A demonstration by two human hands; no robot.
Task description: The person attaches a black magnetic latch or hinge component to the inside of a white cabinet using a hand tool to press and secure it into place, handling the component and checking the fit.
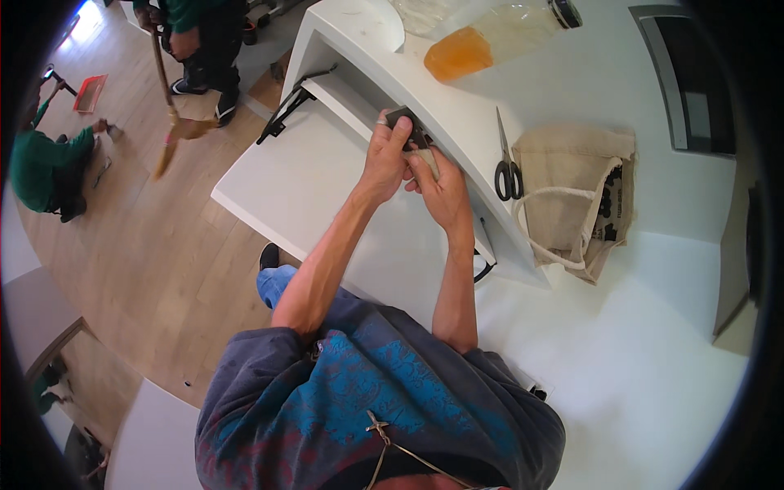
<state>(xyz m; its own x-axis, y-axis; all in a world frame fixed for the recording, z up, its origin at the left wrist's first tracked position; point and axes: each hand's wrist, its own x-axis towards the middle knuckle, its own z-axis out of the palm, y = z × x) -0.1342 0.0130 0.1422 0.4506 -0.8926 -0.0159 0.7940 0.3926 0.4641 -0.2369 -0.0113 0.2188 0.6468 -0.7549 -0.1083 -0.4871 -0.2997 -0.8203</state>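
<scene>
My left hand (pixel 384 163) is closed around a small dark flat piece (pixel 400 117), its thumb lying on top. Close beside it, my right hand (pixel 443 189) pinches a pale lower part (pixel 427 161) of what looks like the same item. I cannot make out its exact kind. Both hands are above the opening of a white cabinet (pixel 347 54), whose flap door (pixel 278 192) is folded down on black metal stays (pixel 284 110). Black-handled scissors (pixel 508 173) lie on the white top to the right of my hands.
Beyond the scissors lies a beige cloth bag (pixel 563 155). A clear bottle with orange liquid (pixel 461 53) rests on its side near the far edge. On the floor at left, one person (pixel 204 41) holds a broom (pixel 169 122); another (pixel 49 163) crouches near a red dustpan (pixel 90 93).
</scene>
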